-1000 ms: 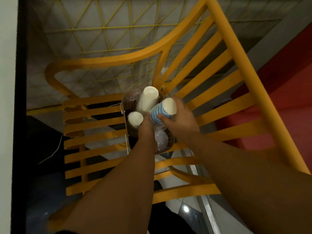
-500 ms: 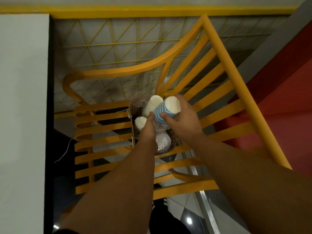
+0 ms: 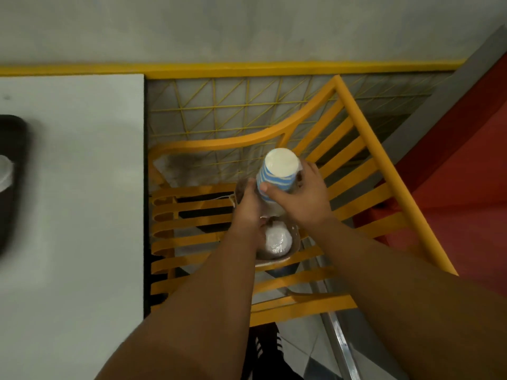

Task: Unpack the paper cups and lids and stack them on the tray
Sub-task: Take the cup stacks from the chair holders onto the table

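Perhaps cups (image 3: 278,174) (bagged) beside table edge (image 3: 143,187)

No readable text, labels or numbers anywhere; striped paper cup (image 3: 277,175) carries only blue-white bands, no print.

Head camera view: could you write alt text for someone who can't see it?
A right hand grips a blue-striped paper cup stack above a bag on a yellow chair; the left hand holds the bag.
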### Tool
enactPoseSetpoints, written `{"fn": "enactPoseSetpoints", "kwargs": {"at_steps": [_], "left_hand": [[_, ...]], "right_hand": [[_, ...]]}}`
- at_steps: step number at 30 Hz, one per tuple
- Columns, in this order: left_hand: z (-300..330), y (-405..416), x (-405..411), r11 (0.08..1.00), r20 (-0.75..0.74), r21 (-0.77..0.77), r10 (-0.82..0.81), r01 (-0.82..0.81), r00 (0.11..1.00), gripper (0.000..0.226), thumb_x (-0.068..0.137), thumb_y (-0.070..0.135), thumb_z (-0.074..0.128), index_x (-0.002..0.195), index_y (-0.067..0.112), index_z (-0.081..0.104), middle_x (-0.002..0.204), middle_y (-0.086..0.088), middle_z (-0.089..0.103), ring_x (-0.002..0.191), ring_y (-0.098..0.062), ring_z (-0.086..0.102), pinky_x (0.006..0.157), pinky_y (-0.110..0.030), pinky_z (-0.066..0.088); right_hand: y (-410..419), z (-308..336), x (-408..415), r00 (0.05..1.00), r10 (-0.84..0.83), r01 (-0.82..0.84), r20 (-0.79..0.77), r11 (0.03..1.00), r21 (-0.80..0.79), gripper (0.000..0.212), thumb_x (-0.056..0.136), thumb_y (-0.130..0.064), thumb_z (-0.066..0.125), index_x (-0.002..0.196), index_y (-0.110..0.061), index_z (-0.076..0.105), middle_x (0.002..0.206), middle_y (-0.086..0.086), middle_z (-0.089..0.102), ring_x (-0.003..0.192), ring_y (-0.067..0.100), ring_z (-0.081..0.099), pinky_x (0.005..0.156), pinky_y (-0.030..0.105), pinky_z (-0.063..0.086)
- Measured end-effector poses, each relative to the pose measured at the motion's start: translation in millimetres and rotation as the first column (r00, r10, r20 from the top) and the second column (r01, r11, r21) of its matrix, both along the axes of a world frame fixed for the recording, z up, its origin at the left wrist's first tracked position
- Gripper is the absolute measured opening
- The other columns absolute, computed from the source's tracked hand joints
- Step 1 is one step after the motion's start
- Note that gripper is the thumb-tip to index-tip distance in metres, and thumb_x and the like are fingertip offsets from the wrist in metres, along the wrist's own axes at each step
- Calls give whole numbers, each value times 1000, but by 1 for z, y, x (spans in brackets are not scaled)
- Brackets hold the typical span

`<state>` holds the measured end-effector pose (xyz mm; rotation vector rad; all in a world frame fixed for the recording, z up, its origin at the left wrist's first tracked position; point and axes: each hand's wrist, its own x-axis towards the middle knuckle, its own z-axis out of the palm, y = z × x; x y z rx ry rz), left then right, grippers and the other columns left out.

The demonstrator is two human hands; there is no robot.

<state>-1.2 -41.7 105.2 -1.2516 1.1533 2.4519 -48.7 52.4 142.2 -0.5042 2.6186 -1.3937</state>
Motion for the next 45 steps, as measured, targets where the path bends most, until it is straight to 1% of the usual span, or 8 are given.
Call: {"fn": "enactPoseSetpoints", "kwargs": {"at_steps": [5, 12, 16, 28, 35, 37, 41, 45], "left_hand": [[70, -39, 58, 994, -66, -84, 61, -66, 996, 65, 86, 76, 40, 122, 27, 64, 116, -1, 70, 99, -18, 67, 80, -32, 54], [117, -127, 184, 935, -42, -244, 253, -255, 967, 72, 74, 80, 48, 122, 29, 64, 115, 1, 71, 104, -21, 68, 97, -44, 51], [116, -177, 243, 904, 16, -334, 290, -268, 957, 41, 93, 65, 42, 97, 29, 62, 95, 4, 65, 91, -18, 64, 94, -41, 52], [86, -228, 314, 843, 125, -470, 356, -261, 926, 45, 96, 60, 41, 85, 22, 62, 98, -5, 66, 90, -22, 65, 87, -43, 58], [81, -230, 323, 850, 139, -472, 334, -234, 932, 54, 98, 59, 34, 105, 13, 62, 96, -8, 63, 85, -29, 66, 81, -41, 59], [84, -225, 329, 748, 148, -611, 432, -261, 890, 62, 99, 61, 27, 102, 9, 61, 90, -11, 64, 83, -32, 68, 80, -44, 59], [102, -178, 343, 321, 33, -934, 514, -157, 857, 61, 103, 48, 24, 81, 6, 62, 72, -2, 59, 76, -23, 53, 73, -30, 37], [108, -124, 324, 224, -104, -958, 308, -178, 946, 64, 99, 50, 26, 71, 4, 59, 62, -4, 59, 64, -23, 53, 64, -32, 36]], "right_hand": [[-52, 47, 45, 970, 184, -113, 159, 919, -377, 54, 77, -25, 83, 119, -40, 53, 123, -4, 65, 112, 10, 63, 94, 40, 55], [-155, 72, 156, 916, 318, -195, 244, 885, -423, 50, 75, -36, 82, 119, -31, 59, 111, -13, 68, 99, -3, 65, 81, 18, 52], [-198, 63, 208, 846, 446, -303, 293, 853, -424, 52, 73, -30, 85, 116, -36, 57, 110, -17, 68, 98, -6, 64, 81, 14, 51], [-239, 41, 283, 875, 426, -356, 232, 889, -289, 57, 73, -36, 83, 115, -43, 45, 105, -33, 55, 93, -16, 57, 77, 2, 41], [-242, 39, 290, 882, 423, -379, 207, 898, -223, 57, 74, -40, 82, 114, -45, 43, 102, -35, 53, 91, -15, 57, 78, 6, 44], [-236, 46, 291, 867, 457, -412, 199, 882, -227, 62, 74, -42, 82, 122, -42, 42, 107, -33, 54, 97, -14, 56, 85, 8, 46], [-214, 57, 281, 878, 432, -405, 206, 900, -163, 87, 72, -59, 74, 145, -35, 33, 141, -19, 46, 125, -2, 44, 101, 20, 36], [-181, 60, 255, 920, 340, -305, 196, 933, -190, 92, 70, -69, 61, 149, -32, 33, 151, -7, 40, 137, 11, 36, 115, 38, 33]]}}
